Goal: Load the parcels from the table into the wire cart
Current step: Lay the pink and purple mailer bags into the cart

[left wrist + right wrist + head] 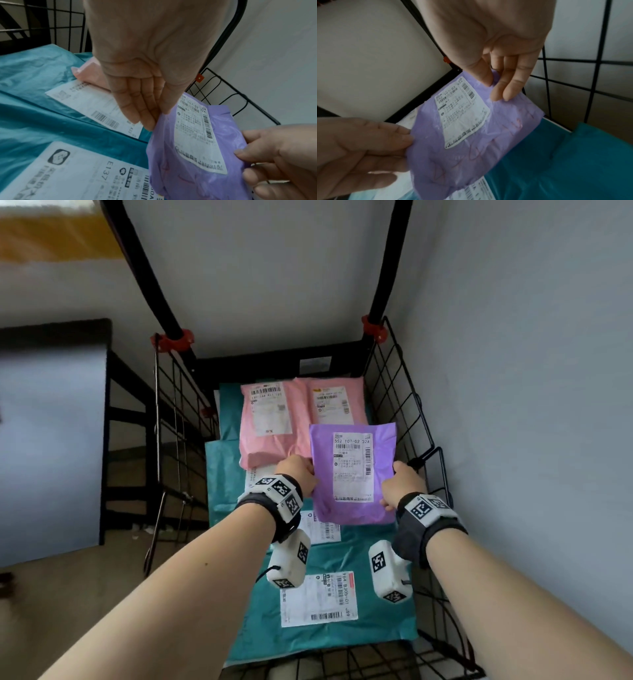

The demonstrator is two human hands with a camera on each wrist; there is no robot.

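A purple parcel [385, 448] with a white label hangs over the black wire cart [430, 455], held by both hands. My left hand [301, 474] pinches its left edge [171, 162] between thumb and fingers [147, 121]. My right hand [400, 484] pinches its right edge [505, 128] with thumb on top, fingers [503, 92] underneath. Inside the cart lie two pink parcels [270, 422] [356, 395] at the far end, resting on large teal parcels [260, 628] [42, 108] [573, 155]. The purple parcel overlaps the near edge of the pink ones in the head view.
The cart's two black handle posts [150, 268] with red clamps [173, 340] rise at its far end. A grey wall [531, 371] runs close along the cart's right side. A dark shelf frame [116, 422] stands to the left, with beige floor [85, 594] in front.
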